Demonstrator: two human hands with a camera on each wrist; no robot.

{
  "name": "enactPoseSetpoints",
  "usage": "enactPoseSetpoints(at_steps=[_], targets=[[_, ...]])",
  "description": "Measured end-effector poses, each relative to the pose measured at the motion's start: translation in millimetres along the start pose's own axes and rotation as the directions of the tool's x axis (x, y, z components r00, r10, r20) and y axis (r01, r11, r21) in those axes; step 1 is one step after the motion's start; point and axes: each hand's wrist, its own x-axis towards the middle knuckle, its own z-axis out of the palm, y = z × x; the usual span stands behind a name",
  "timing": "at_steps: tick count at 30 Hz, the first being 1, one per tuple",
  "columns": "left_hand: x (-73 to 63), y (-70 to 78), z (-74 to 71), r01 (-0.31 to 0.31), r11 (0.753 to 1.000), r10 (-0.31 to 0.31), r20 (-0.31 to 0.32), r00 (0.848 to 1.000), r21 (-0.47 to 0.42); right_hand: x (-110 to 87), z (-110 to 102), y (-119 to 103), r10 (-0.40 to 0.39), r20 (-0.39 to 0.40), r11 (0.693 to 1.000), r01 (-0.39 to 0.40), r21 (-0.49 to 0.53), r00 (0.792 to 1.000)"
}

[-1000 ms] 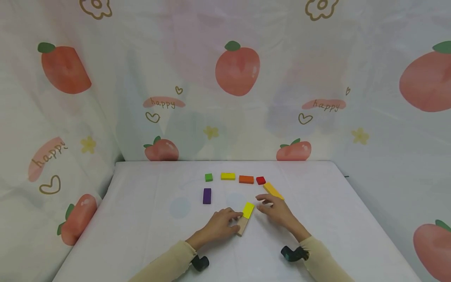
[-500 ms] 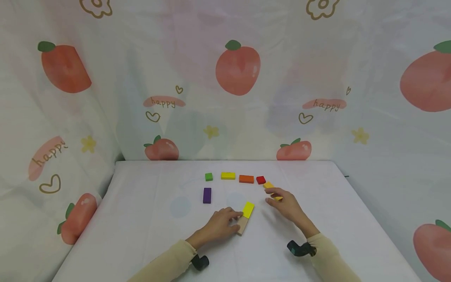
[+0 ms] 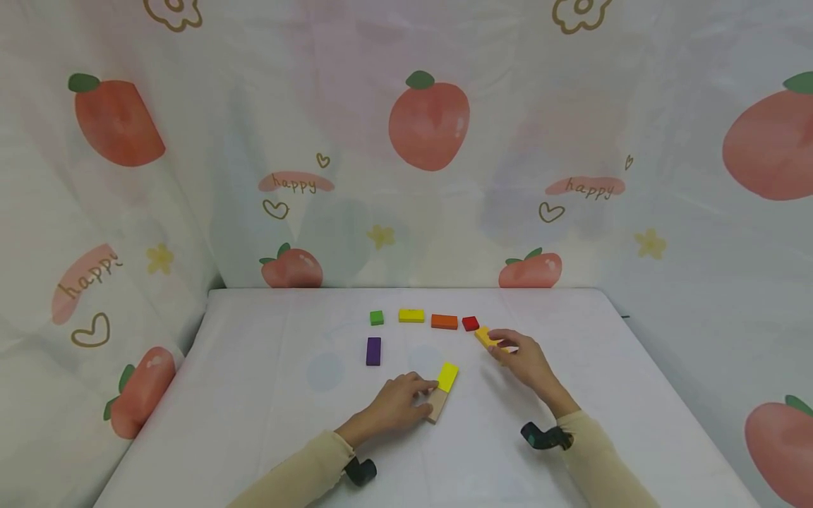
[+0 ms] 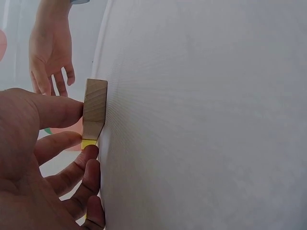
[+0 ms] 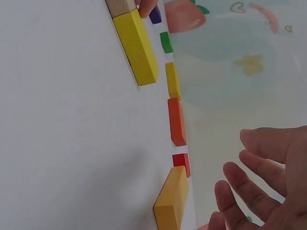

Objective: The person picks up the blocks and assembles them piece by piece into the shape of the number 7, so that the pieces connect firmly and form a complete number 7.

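Note:
Two blocks lie end to end in a slanting line: a bare wood block (image 3: 437,406) and a bright yellow block (image 3: 448,377). My left hand (image 3: 395,405) rests against their left side, thumb at the wood block and index fingertip by the joint. In the left wrist view, the thumb presses the side of the wood block (image 4: 95,103). My right hand (image 3: 526,361) hovers over an amber block (image 3: 484,336), covering its near end in the head view. The right wrist view shows that hand's fingers spread with nothing between them, apart from the amber block (image 5: 169,199).
Across the back of the white table stand a green block (image 3: 377,318), another yellow block (image 3: 411,316), an orange block (image 3: 444,322) and a red block (image 3: 470,324). Nearer, on the left, lies a purple block (image 3: 373,351). A fruit-printed curtain (image 3: 406,226) rises behind the table.
My right hand has moved right and slightly back, from near the bright yellow block to over the amber block. The left hand and the blocks have stayed in place.

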Motion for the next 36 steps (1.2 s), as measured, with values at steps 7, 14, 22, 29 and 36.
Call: enactPoseSetpoints(at_steps=[7, 14, 22, 29, 36], targets=[[0.1, -0.2, 0.2, 0.003, 1.0, -0.003, 0.007, 1.0, -0.006, 14.4, -0.7, 5.2, 0.024, -0.026, 0.999, -0.023, 0.024, 0.999], [1.3, -1.9, 2.5, 0.001, 1.0, -0.001, -0.004, 1.0, 0.002, 33.8, 4.2, 5.4, 0.046, -0.023, 0.998, -0.045, 0.046, 0.999], [2.4, -2.8, 4.5, 0.007, 1.0, -0.007, -0.014, 1.0, 0.004, 52.4, 12.9, -4.8, 0.034, -0.002, 0.998, -0.034, 0.048, 0.999], [3.2, -5.1, 5.9, -0.001, 1.0, 0.001, -0.012, 1.0, -0.001, 67.3, 23.9, -9.3, 0.033, 0.018, 0.999, -0.034, 0.028, 0.999], [3.1, -5.9, 4.9, -0.017, 1.0, 0.017, -0.01, 1.0, -0.004, 78.8, 33.8, -6.9, 0.067, 0.052, 0.998, -0.067, 0.007, 0.996]])
